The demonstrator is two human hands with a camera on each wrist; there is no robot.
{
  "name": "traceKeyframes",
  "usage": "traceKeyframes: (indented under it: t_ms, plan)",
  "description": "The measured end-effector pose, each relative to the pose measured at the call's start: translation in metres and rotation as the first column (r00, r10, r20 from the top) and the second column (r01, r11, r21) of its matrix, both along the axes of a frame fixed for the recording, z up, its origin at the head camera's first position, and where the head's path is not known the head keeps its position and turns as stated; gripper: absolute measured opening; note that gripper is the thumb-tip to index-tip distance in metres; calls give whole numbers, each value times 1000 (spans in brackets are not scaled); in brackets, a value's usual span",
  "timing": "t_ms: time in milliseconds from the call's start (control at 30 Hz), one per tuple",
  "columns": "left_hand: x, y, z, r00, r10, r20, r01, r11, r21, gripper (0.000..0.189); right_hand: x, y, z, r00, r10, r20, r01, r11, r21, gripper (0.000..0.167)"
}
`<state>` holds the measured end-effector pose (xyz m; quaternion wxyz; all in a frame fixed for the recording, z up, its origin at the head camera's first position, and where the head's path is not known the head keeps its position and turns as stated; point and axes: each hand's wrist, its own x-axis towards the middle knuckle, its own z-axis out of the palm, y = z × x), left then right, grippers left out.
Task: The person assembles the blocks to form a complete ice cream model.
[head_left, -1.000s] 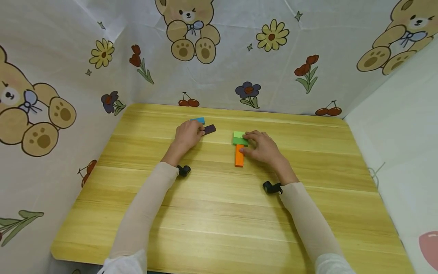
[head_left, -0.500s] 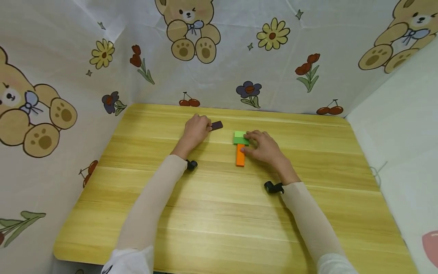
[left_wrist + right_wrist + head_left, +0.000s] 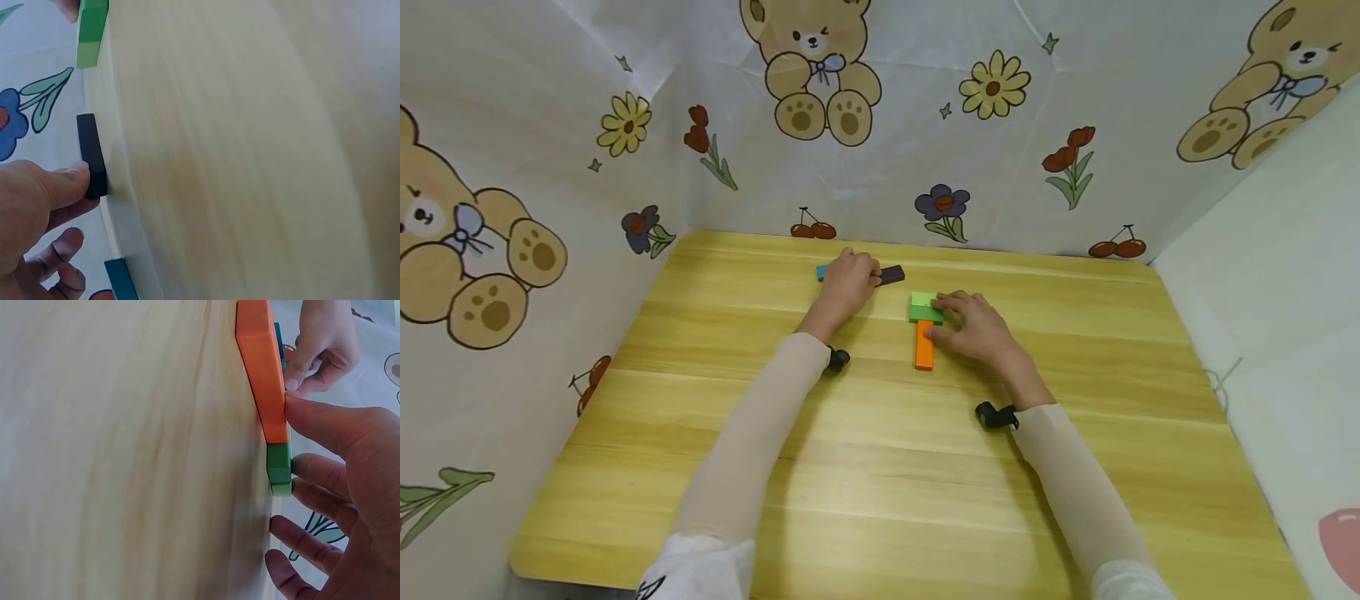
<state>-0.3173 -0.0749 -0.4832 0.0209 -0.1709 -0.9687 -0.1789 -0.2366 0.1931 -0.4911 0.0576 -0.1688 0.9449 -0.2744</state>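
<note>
My left hand [image 3: 850, 282] pinches one end of a dark, nearly black block [image 3: 91, 150] between thumb and fingers, close over the table. A blue block [image 3: 822, 272] lies behind that hand, partly hidden by it. To the right, a light green block [image 3: 922, 298] and a darker green block [image 3: 926, 314] lie side by side. From the green one an orange block [image 3: 924, 348] runs toward me, making a T shape. My right hand [image 3: 977, 329] rests at this group, its thumb on the orange block and two fingertips at the green ones; its other fingers are spread loosely.
The wooden table [image 3: 880, 467] has its back edge just beyond the blocks. A white cloth [image 3: 880, 175] printed with bears and flowers rises behind it and along the left side. Small black cameras [image 3: 995, 415] sit at both wrists.
My left hand has moved right with the dark block, toward the green and orange group. The blue block shows again left of the hand. My right hand has stayed in place.
</note>
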Motion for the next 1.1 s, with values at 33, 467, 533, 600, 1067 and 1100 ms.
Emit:
traceKeyframes:
  t_ms: [33,467,533,600,1067,1100]
  plan:
    - [-1,3,-1,1000,-2,1,2,1000,6,16,1,1,0,1000,-3,-1,3,1000,-2,65]
    - [-16,37,-8,999,38,28,-40,998,57,15,3,2,-1,1000,-8,-6,8,1000,-5,64]
    - [-19,40,-8,998,48,40,-51,997,62,16,3,2,-1,1000,-8,-13,8,1000,1,65]
    - [-21,44,-8,997,57,53,-61,996,64,16,2,2,-1,1000,-8,-21,8,1000,5,65]
    - [-30,54,-7,992,23,124,-41,989,139,19,0,2,-4,1000,-18,-18,18,1000,8,66]
    - [-31,54,-7,991,21,132,-40,989,141,19,0,3,-4,1000,-18,-18,18,1000,8,66]
